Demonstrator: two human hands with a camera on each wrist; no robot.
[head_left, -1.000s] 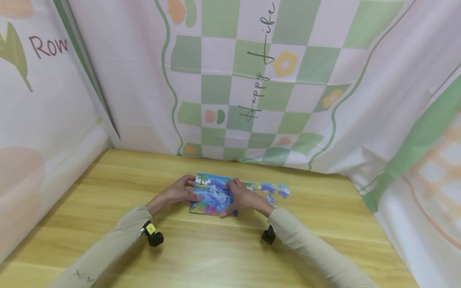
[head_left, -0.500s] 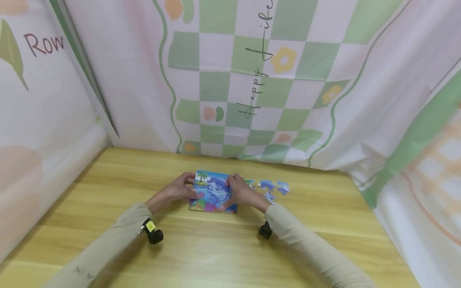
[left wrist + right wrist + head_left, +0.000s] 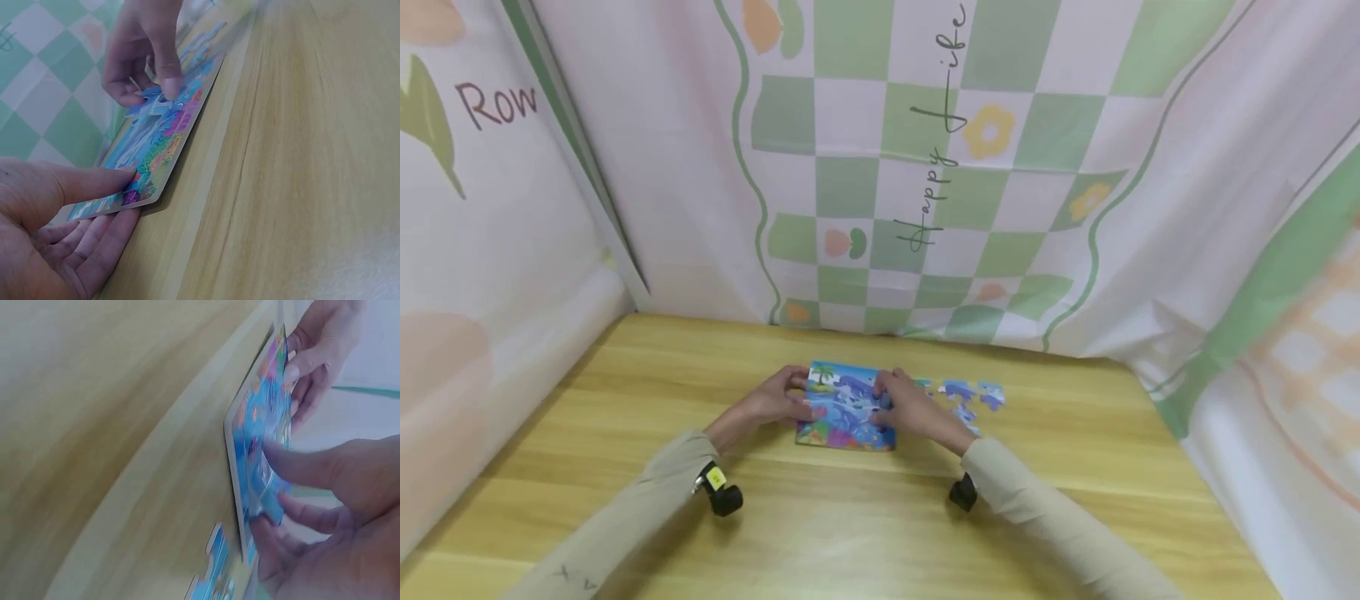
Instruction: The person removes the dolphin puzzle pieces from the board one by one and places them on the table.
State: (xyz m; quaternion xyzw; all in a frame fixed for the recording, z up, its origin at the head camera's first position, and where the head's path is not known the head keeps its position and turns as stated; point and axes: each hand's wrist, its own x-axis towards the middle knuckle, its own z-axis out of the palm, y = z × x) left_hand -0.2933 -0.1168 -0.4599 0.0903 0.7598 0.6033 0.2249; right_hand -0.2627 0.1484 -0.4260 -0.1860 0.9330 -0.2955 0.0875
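A puzzle board [image 3: 846, 429] with a dolphin-and-sea picture lies on the wooden table, in front of the person. The left hand [image 3: 777, 396] grips its left edge; the left wrist view shows the thumb on top and the fingers beneath. Over the board's right part, the right hand [image 3: 916, 408] pinches a blue puzzle piece [image 3: 270, 501] between thumb and fingers. That piece stands tilted up from the picture in the right wrist view. The right hand partly covers the board's right side in the head view.
Several loose puzzle pieces [image 3: 958, 390] lie on the table [image 3: 850, 525] right of the board, some partly behind the right hand. A patterned curtain [image 3: 925, 200] hangs along the table's back edge, with white cloth [image 3: 512, 250] at the left.
The right thumb has moved from the board's lower edge up towards the fingers, and a piece now sits between them. The left hand and the board stay about where they were.
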